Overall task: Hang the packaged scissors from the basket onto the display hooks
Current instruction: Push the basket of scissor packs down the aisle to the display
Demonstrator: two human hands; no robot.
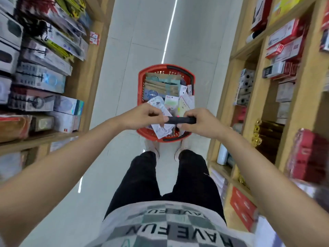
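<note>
From the head camera, a red basket (166, 102) hangs over the aisle floor (146, 38) by its black handle (179, 120). The right hand (199, 123) is clamped around the handle's right end; the left hand (142, 115) pinches its left end with fingers curled together. Packaged goods (165, 94) fill the basket, carded packs heaped at its near edge; blur hides which hold scissors. Boxed stock lines the shelves (44, 72) on both sides, labels unreadable. The person's shirt (169, 227) reads "HAVE FUN".
</note>
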